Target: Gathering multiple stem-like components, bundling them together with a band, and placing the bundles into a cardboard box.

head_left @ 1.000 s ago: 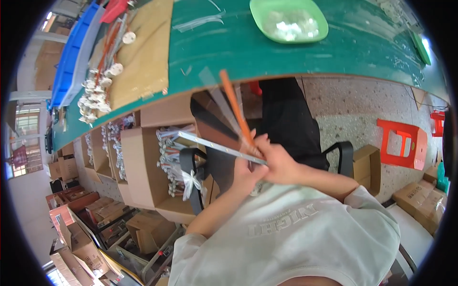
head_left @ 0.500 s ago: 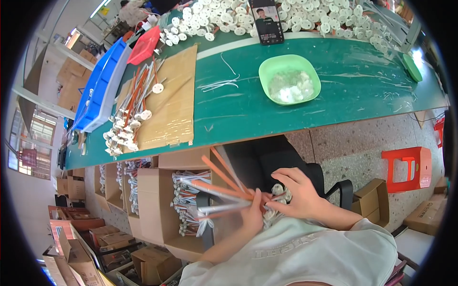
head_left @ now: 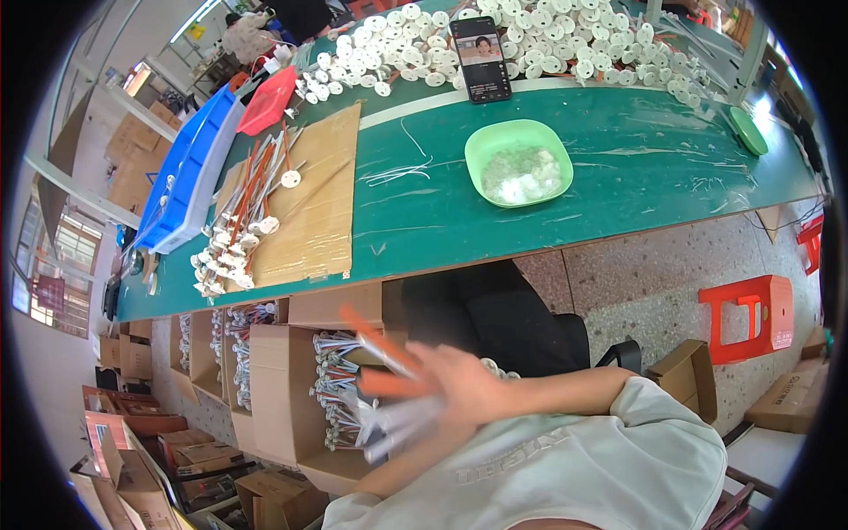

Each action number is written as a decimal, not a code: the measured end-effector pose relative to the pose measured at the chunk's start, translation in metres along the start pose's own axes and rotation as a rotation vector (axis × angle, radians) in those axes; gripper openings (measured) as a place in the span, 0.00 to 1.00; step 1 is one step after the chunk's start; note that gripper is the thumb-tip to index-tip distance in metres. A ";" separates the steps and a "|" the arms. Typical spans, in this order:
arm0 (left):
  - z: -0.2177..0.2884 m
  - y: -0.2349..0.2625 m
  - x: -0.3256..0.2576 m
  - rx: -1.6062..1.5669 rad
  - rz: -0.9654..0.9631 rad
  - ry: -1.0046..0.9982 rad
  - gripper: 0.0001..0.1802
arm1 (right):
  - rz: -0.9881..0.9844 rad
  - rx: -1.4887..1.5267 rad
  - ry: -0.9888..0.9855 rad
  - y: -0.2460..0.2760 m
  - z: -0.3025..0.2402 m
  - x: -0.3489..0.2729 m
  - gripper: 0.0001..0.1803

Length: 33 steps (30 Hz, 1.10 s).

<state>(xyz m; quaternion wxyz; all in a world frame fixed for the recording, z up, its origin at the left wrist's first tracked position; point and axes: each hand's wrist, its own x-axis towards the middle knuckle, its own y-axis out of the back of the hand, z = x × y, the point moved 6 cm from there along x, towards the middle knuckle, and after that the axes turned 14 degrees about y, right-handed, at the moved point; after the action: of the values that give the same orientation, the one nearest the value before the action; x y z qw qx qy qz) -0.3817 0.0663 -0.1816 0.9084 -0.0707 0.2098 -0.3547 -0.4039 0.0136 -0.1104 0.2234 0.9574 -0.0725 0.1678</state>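
A bundle of orange and silver-grey rods (head_left: 393, 383) with white disc ends hangs in front of my body, below the table edge, smeared by motion. My left hand (head_left: 452, 435) is closed round the bundle, mostly covered by my other hand. Across the top of the rods reaches my right hand (head_left: 468, 384), its back showing and its fingers blurred on or against them. A few of the white disc ends (head_left: 496, 367) peek out behind my right wrist. Similar rods (head_left: 243, 216) with white discs lie in a loose pile on a cardboard sheet (head_left: 322, 221) on the table.
On the green table (head_left: 406, 234) stand a light green bowl (head_left: 521, 196) with clear and white bits, a phone (head_left: 481, 62), a blue tray (head_left: 190, 168) and a red tray (head_left: 268, 102). White-disc pieces (head_left: 548, 44) heap behind. Open cartons (head_left: 274, 380) of bundles and a red stool (head_left: 751, 314) stand below.
My right hand has moved left from the disc ends and now lies across the rods, over my left hand. The view has shifted slightly.
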 end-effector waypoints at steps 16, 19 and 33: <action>0.069 -0.004 0.032 0.330 -0.019 -0.310 0.05 | 0.184 -0.163 0.399 0.058 -0.024 0.024 0.23; 0.072 -0.006 0.039 0.394 -0.012 -0.352 0.05 | 0.171 -0.264 0.438 0.071 -0.040 0.025 0.30; 0.102 -0.050 0.008 0.319 -0.154 -0.386 0.10 | 0.142 0.377 0.299 0.012 0.063 -0.016 0.20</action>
<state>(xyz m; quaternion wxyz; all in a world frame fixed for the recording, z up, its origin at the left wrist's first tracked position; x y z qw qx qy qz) -0.3627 0.0217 -0.0781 0.9015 -0.0086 -0.0323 -0.4316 -0.4030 -0.0250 -0.1646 0.0370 0.9392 -0.0731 0.3334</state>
